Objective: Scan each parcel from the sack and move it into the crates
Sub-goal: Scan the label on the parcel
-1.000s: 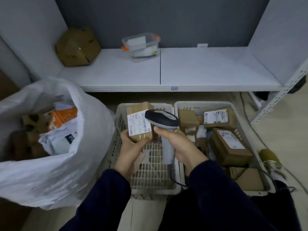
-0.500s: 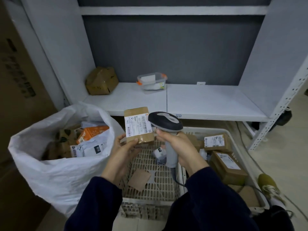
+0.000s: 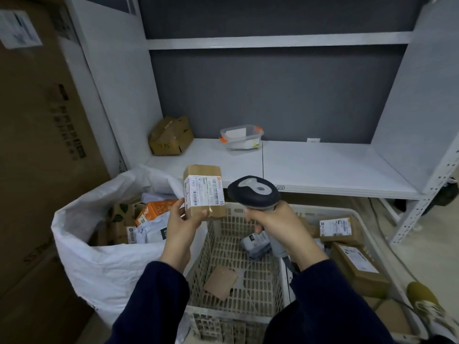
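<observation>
Just left of the frame's centre, the left hand holds a small cardboard parcel upright. The thumb lies across its lower front and the fingers wrap behind, so the grip sits low. We take this to be deliberate, since it leaves the white shipping label uncovered and turned towards us.

Just right of the parcel, the right hand is wrapped around the handle of a barcode scanner. The scanner's dark head is level with the label and near it but not touching. We cannot see the scanner's window, and no beam shows on the label, so we cannot tell whether a read is happening. We judge that the scanning step is in hand.

The parcel hangs above the far edge of the pale lattice crate in the lower centre, between the sack and the second crate. It looks ready to drop straight in once it has been read. This crate holds only a grey mailer bag and a flat piece of cardboard.

The second crate, at lower right, is fuller, with labelled brown boxes lying face up.

The white woven sack stands open at lower left, close to the left hand. An orange packet and other parcels show at its mouth, so much of the task remains.

Behind, in the middle of the frame, the white shelf carries a crumpled carton and a clear tub with orange clips.
</observation>
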